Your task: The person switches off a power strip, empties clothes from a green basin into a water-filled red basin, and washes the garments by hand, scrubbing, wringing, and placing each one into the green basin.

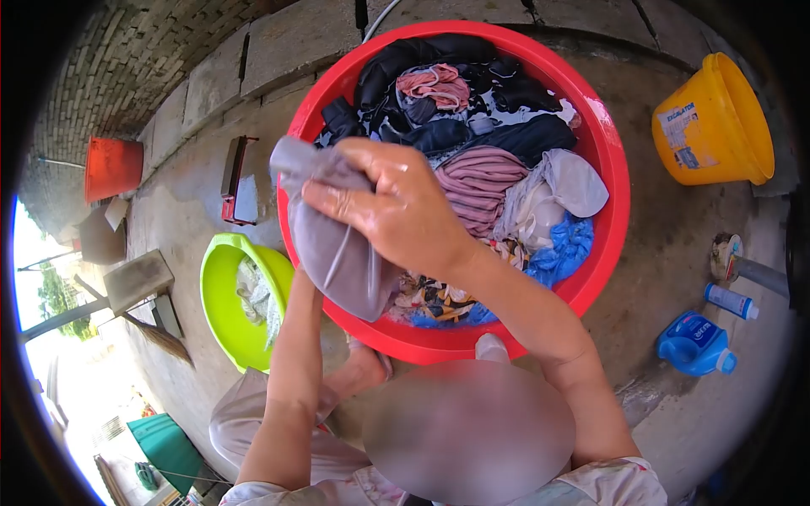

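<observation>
Tub [609,244], red and round, filled with laundry and water. Grey cloth [325,244] held up over its rim at nine to eight o'clock. Right hand [392,198] closed on the cloth's upper part, thumb and fingers gripping the fabric, skin wet. Left forearm [291,371] comes up from seven o'clock; left hand hidden behind the cloth, grip cannot be told.

Inside the tub: dark clothes [523,139] from ten to two o'clock, a small pink bundle [434,87] on them near twelve; pink striped cloth [477,185] near the middle; pale cloth [578,181] at three; bright blue material [564,253] at four; patterned cloth [434,299] at six.

Writing: yellow bucket [717,126], tipped in view at two to three o'clock from the tub, has a pale label seeming to read "EXCALATOR"; smaller print illegible. Blue jug [696,344], four o'clock, dark label with white lettering, too small to read. Blue-and-white bottle [730,301] just beside it, print unreadable.

Green basin [221,291] at eight, pale cloth item [256,295] inside. Red bucket [114,169] at nine.
</observation>
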A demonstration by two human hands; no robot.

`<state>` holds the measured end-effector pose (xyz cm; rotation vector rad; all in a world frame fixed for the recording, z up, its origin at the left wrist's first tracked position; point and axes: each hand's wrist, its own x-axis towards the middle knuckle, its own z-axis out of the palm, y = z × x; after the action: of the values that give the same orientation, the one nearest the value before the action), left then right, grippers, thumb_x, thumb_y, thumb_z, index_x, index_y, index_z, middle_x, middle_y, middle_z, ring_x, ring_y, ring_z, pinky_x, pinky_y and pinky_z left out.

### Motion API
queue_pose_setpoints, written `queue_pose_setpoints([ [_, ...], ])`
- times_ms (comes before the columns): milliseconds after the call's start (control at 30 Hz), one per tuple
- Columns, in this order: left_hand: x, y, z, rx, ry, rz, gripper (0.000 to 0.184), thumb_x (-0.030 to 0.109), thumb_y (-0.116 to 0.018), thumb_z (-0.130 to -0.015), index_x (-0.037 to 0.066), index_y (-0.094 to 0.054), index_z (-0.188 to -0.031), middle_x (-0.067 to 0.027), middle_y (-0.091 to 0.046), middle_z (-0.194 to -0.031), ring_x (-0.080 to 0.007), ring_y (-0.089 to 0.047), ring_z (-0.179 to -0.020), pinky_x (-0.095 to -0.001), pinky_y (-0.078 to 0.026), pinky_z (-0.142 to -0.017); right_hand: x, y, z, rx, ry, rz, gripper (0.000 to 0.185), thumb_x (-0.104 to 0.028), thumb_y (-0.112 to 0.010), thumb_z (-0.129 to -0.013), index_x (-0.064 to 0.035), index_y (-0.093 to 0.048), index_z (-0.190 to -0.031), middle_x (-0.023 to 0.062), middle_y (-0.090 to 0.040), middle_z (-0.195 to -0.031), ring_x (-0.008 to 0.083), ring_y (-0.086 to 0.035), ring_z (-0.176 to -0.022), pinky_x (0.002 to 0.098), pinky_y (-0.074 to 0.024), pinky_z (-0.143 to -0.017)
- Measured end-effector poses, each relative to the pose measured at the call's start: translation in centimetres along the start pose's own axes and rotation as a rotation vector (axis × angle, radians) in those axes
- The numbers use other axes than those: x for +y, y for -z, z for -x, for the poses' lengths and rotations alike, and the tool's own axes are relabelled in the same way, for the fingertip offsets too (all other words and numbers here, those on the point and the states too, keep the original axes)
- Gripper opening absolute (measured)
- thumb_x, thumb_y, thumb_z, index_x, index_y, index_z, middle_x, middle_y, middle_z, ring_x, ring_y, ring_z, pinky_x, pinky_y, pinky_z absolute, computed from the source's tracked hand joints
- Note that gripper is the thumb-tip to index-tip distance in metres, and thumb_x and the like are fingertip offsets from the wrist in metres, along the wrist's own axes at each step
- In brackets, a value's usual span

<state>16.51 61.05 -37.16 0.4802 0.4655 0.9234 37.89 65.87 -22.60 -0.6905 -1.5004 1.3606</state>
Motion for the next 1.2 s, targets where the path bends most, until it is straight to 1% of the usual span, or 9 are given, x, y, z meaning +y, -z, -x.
queue_pose_setpoints([
  [167,-2.0,-0.2,0.2,0.153,0.049,0.01,0.07,0.059,-0.042,-0.083,0.004,-0.04,-0.126,-0.0193,-0.05,-0.119,-0.0325,-0.055,-0.1,-0.0453,-0.045,-0.087,1.1,1.9,-1.5,0.518,-0.183,-0.702,0.016,-0.013,-0.059,-0.084,0.0026,-0.061,-0.084,-0.0021,-0.057,-0.074,0.0045,-0.047,-0.066,0.022,-0.0399,-0.06],
  [367,-4.8,-3.2,-0.7,0.176,0.122,0.356,0.089,0.07,-0.048,-0.072,0.006,-0.032,-0.133,-0.0222,-0.047,-0.123,-0.0425,-0.05,-0.105,-0.0601,-0.042,-0.082,7.7,3.4,-0.1,0.854,-0.103,-0.404,0.014,-0.011,-0.058,-0.084,0.0022,-0.056,-0.088,0.0029,-0.055,-0.077,0.009,-0.046,-0.068,0.0234,-0.0384,-0.062],
  [533,-4.5,-5.6,-1.4,0.066,0.054,0.585,0.091,0.072,-0.044,-0.072,0.008,-0.031,-0.135,-0.0155,-0.043,-0.13,-0.0384,-0.041,-0.119,-0.0608,-0.031,-0.096,9.8,-1.2,5.3,0.366,0.108,0.513,0.021,-0.002,-0.06,-0.069,0.0012,-0.055,-0.089,0.013,-0.058,-0.09,0.0253,-0.056,-0.089,0.0353,-0.0417,-0.081],
  [600,-4.4,-6.1,-1.9,0.586,-0.177,0.265,0.095,0.074,-0.046,-0.068,0.008,-0.032,-0.134,-0.0162,-0.042,-0.132,-0.0366,-0.04,-0.12,-0.0535,-0.029,-0.101,9.2,-2.5,7.0,0.185,0.185,0.628,0.025,-0.004,-0.061,-0.065,0.0007,-0.055,-0.089,0.0143,-0.057,-0.092,0.0282,-0.054,-0.094,0.04,-0.039,-0.086],
  [633,-4.1,-6.6,-1.3,0.227,-0.042,0.431,0.088,0.069,-0.049,-0.072,0.007,-0.035,-0.133,-0.0161,-0.043,-0.131,-0.0355,-0.041,-0.119,-0.0463,-0.03,-0.103,8.7,-2.9,7.5,0.007,0.25,0.738,0.029,-0.006,-0.062,-0.061,0.0002,-0.056,-0.089,0.0156,-0.055,-0.095,0.0311,-0.052,-0.099,0.0446,-0.0363,-0.09],
  [800,-2.7,-9.2,1.5,0.296,-0.166,0.387,0.053,0.036,-0.055,-0.084,0.006,-0.043,-0.126,-0.0178,-0.051,-0.121,-0.0322,-0.05,-0.11,-0.0451,-0.038,-0.097,3.4,-3.0,7.1,-0.299,0.324,0.808,0.032,-0.01,-0.064,-0.059,0.0,-0.057,-0.089,0.0147,-0.055,-0.095,0.0307,-0.05,-0.102,0.0461,-0.0325,-0.096],
  [900,-0.1,-11.8,1.8,0.508,-0.036,0.309,0.028,0.019,-0.062,-0.078,0.002,-0.057,-0.1,-0.0121,-0.064,-0.089,-0.0236,-0.063,-0.078,-0.0397,-0.052,-0.076,-0.4,-1.3,5.8,-0.475,0.196,0.49,0.028,-0.012,-0.066,-0.063,0.0016,-0.059,-0.087,0.0158,-0.057,-0.091,0.0326,-0.053,-0.096,0.0424,-0.0365,-0.093],
  [1033,2.7,-16.6,2.6,0.487,-0.068,0.198,0.021,0.011,-0.061,-0.075,-0.002,-0.058,-0.092,-0.0139,-0.065,-0.083,-0.0227,-0.065,-0.069,-0.0359,-0.055,-0.061,-7.8,-0.1,4.1,-0.193,-0.214,0.021,0.012,-0.009,-0.061,-0.078,0.0026,-0.063,-0.077,0.0037,-0.063,-0.078,0.0085,-0.056,-0.071,0.0243,-0.0446,-0.066],
  [1200,6.0,-23.8,3.3,0.203,-0.179,0.087,0.016,0.009,-0.064,-0.07,0.002,-0.061,-0.084,-0.0105,-0.064,-0.077,-0.0198,-0.064,-0.064,-0.0332,-0.053,-0.056,-13.5,0.8,1.9,0.157,-0.455,-0.144,0.043,-0.04,-0.053,-0.087,-0.0096,-0.047,-0.117,0.0103,-0.052,-0.114,0.0198,-0.051,-0.096,0.0382,-0.0457,-0.075],
])
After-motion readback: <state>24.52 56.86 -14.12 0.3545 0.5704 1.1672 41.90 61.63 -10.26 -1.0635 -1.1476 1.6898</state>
